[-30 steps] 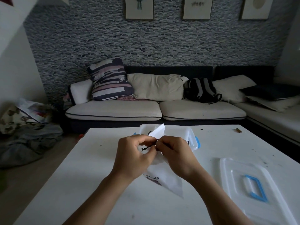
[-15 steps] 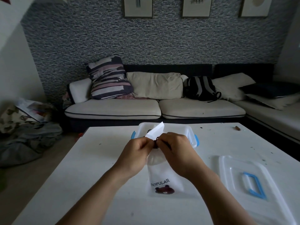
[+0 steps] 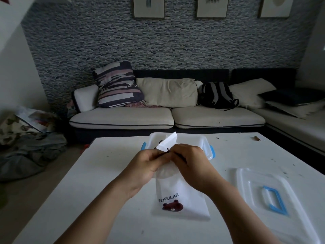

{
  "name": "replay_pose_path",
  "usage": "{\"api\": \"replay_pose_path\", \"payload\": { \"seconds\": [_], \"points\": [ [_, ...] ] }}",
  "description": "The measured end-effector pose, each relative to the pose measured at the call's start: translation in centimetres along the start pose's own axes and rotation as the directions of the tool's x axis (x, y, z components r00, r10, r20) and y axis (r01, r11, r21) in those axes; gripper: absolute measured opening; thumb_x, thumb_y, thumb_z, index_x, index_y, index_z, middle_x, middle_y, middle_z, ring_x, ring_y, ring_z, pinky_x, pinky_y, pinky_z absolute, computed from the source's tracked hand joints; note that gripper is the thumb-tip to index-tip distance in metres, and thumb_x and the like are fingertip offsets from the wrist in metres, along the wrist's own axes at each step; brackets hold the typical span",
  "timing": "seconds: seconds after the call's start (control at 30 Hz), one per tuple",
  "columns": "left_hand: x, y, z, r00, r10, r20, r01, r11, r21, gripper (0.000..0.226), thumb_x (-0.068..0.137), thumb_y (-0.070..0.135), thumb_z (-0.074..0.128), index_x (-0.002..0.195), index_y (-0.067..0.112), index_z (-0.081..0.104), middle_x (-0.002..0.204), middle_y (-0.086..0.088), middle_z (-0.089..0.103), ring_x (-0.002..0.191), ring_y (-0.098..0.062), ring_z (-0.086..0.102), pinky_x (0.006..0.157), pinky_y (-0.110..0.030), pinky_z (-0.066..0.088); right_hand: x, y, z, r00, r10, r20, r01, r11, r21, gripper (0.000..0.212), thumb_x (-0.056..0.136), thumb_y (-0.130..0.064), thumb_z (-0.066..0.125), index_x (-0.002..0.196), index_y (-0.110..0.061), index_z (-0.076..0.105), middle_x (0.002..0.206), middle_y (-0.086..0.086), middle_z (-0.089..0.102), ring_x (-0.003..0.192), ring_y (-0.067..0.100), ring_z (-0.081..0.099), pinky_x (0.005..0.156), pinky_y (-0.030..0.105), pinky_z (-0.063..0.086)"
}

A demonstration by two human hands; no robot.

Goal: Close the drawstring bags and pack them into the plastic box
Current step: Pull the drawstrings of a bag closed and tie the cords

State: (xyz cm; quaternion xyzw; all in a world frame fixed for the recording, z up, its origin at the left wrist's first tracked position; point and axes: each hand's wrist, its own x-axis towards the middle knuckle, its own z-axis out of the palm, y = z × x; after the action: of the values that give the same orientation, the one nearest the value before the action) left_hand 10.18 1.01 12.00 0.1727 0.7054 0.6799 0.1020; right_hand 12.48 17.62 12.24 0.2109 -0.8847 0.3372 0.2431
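Pinching the dark cord (image 3: 168, 150) at the drawstring bag (image 3: 181, 196) mouth, both hands' fingers (image 3: 158, 154) clamp together.

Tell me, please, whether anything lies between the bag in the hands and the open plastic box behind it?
Nothing visible does. The drawstring bag is held at its neck by the left hand and right hand, and the plastic box sits directly behind them, uncovered. Its lid lies off to the right on the table.

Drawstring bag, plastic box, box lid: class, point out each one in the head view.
Drawstring bag (image 3: 182, 196), head view, printed front panel.
Plastic box (image 3: 204, 144), head view, right rim.
Box lid (image 3: 253, 189), head view, clear top surface.
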Motion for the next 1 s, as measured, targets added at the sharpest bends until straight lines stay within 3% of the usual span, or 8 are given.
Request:
{"api": "replay_pose_path", "payload": {
  "seconds": [0.17,0.27,0.43,0.53,0.6,0.7,0.87,1.0],
  "points": [
    [0.2,0.2,-1.5,0.995,0.068,-0.068,-0.058,0.988,0.145,0.010,0.088,0.016,0.072,0.094,0.011,0.079,0.097,-0.011,0.077,0.097,-0.025,0.071,0.097,-0.041,0.051,-0.1,-0.2,0.1,1.000,0.014,0.002,-0.014,1.000,0.024,0.028,0.098,-0.011,0.055,0.071,-0.019,0.054,0.065,-0.010,0.050,0.066,0.011,0.047,0.058,0.019,0.034],
    [-0.1,0.3,-1.7,1.000,0.015,0.009,-0.016,0.991,0.135,0.013,0.093,0.016,0.067,0.096,0.012,0.078,0.104,-0.016,0.075,0.101,-0.028,0.068,0.103,-0.045,0.048,-0.1,-0.2,0.1,1.000,0.010,0.013,-0.011,1.000,0.021,0.028,0.098,-0.011,0.054,0.071,-0.017,0.055,0.066,-0.009,0.050,0.067,0.012,0.047,0.059,0.019,0.035],
    [-0.7,0.7,-0.7,0.989,-0.123,0.081,0.135,0.975,-0.176,0.030,0.099,0.012,0.050,0.089,0.007,0.077,0.090,-0.011,0.073,0.082,-0.015,0.070,0.076,-0.028,0.055,0.0,-0.2,0.3,1.000,-0.005,0.016,0.005,1.000,0.004,0.025,0.099,-0.013,0.053,0.075,-0.012,0.058,0.069,-0.007,0.054,0.069,0.014,0.049,0.061,0.021,0.036],
    [-0.8,0.8,-0.3,0.980,-0.150,0.130,0.186,0.926,-0.328,0.032,0.101,0.015,0.042,0.107,0.000,0.070,0.098,-0.015,0.073,0.086,-0.020,0.072,0.074,-0.029,0.058,0.2,-0.2,0.4,1.000,0.000,0.010,0.000,1.000,0.006,0.024,0.100,-0.014,0.053,0.077,-0.012,0.060,0.072,-0.007,0.057,0.071,0.013,0.051,0.062,0.020,0.038],
    [-0.8,0.8,-0.4,0.981,-0.137,0.141,0.178,0.923,-0.342,0.035,0.100,0.023,0.046,0.115,-0.001,0.068,0.105,-0.016,0.074,0.093,-0.022,0.072,0.082,-0.031,0.058,0.3,-0.3,0.5,1.000,0.002,0.006,-0.002,1.000,0.021,0.022,0.099,-0.013,0.053,0.079,-0.014,0.063,0.074,-0.010,0.059,0.073,0.010,0.054,0.064,0.017,0.039],
    [-0.7,0.5,-0.4,0.989,-0.096,0.111,0.116,0.976,-0.182,0.039,0.097,0.031,0.055,0.111,-0.001,0.071,0.111,-0.017,0.073,0.105,-0.028,0.070,0.096,-0.036,0.053,0.2,-0.5,0.5,1.000,-0.007,0.006,0.006,1.000,0.022,0.023,0.098,-0.010,0.053,0.077,-0.014,0.060,0.071,-0.010,0.056,0.070,0.010,0.052,0.062,0.016,0.037],
    [-0.4,0.2,-0.6,1.000,0.018,-0.015,-0.016,0.995,0.099,0.026,0.092,0.029,0.066,0.093,0.005,0.076,0.096,-0.014,0.076,0.089,-0.018,0.071,0.081,-0.027,0.052,0.2,-0.1,0.6,1.000,-0.005,0.013,0.005,1.000,-0.011,0.026,0.097,-0.009,0.052,0.073,-0.016,0.055,0.067,-0.010,0.051,0.068,0.011,0.048,0.060,0.017,0.036],
    [-0.2,0.3,-1.3,0.986,0.148,-0.083,-0.121,0.955,0.271,0.007,0.088,0.020,0.074,0.090,0.017,0.080,0.086,0.002,0.078,0.080,-0.008,0.071,0.073,-0.023,0.053,0.1,0.2,0.3,1.000,0.030,0.006,-0.030,1.000,-0.008,0.027,0.099,-0.013,0.053,0.072,-0.013,0.056,0.067,-0.009,0.051,0.068,0.011,0.046,0.061,0.019,0.035]
  ]
}}
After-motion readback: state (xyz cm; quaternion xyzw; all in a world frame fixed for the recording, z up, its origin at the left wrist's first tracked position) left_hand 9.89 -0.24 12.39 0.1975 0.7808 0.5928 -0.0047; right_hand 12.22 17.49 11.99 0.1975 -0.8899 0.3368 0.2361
